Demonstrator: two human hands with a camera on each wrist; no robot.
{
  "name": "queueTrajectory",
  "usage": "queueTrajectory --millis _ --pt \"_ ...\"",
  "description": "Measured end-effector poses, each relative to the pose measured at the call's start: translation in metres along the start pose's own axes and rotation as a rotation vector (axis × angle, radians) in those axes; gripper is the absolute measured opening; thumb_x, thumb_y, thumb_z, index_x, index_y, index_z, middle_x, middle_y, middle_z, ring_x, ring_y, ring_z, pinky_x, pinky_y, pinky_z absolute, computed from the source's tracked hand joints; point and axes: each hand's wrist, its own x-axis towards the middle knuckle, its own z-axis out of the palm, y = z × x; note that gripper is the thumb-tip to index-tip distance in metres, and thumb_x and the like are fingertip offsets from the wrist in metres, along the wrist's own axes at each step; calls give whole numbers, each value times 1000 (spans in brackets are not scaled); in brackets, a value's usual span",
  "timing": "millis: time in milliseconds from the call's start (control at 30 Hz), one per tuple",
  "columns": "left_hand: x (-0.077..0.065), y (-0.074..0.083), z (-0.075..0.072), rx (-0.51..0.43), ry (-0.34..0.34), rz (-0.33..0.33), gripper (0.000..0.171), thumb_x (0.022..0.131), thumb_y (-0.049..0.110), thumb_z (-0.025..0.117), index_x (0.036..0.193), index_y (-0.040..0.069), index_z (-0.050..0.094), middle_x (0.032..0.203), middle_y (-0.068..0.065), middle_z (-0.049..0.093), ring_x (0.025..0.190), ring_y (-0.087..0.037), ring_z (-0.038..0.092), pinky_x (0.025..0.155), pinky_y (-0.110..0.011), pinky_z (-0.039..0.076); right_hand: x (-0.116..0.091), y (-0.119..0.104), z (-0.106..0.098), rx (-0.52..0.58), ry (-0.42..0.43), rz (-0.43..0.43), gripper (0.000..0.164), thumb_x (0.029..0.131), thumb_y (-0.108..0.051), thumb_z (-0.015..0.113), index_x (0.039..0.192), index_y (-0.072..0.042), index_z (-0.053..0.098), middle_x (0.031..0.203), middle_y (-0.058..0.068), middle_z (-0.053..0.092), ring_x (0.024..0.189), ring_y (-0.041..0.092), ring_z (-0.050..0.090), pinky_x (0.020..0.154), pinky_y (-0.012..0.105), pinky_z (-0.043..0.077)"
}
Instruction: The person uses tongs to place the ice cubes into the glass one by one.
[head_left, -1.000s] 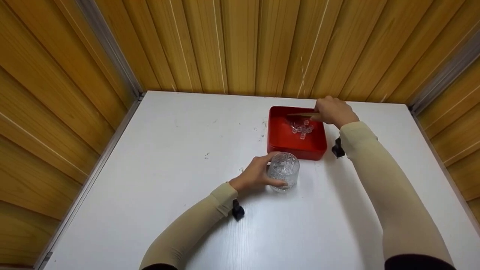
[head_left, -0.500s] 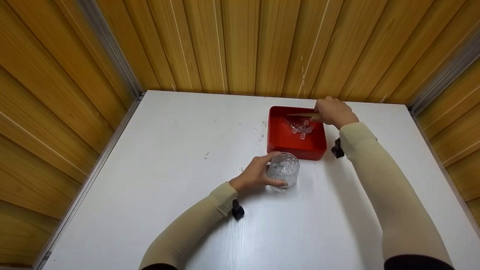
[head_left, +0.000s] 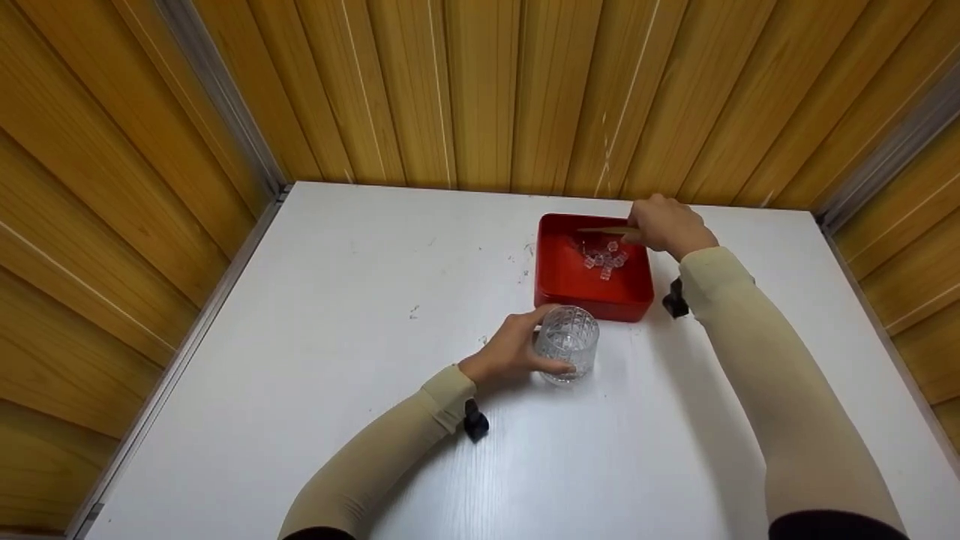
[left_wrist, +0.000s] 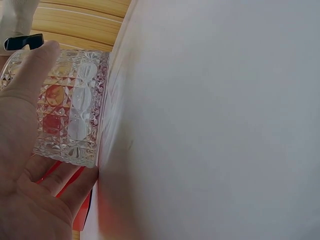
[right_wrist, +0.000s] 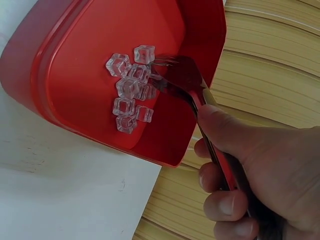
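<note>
My left hand holds a clear cut-glass tumbler, thumb on the near side and fingers on the far side. The tumbler stands upright on the table; its faceted wall fills the gap past my thumb in the left wrist view. Over the back right of a red square tray, my right hand grips shiny metal tongs. One end of the tongs has tines. Their tips are among several clear plastic-looking ice cubes inside the tray. Whether a cube is pinched, I cannot tell.
A white table lies under everything, with small dark marks left of the tray. Yellow wood-look panels stand behind and at both sides. The tumbler is just in front of the tray's front wall. Black camera mounts sit at both wrists.
</note>
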Motion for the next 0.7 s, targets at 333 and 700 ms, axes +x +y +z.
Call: queueTrajectory --millis 333,700 --pt "1 -2 -2 -15 7 6 86 72 30 96 144 13 53 131 -4 68 117 -13 64 100 -20 50 -1 0 -3 24 25 -14 31 97 -19 73 119 2 74 106 22 74 86 33 69 74 49 62" --pt "3 -4 -2 12 5 6 86 72 32 96 144 13 54 130 -3 69 117 -13 64 100 -20 49 -2 7 -2 19 30 -13 31 96 -22 75 116 1 75 102 19 75 81 29 67 67 43 60"
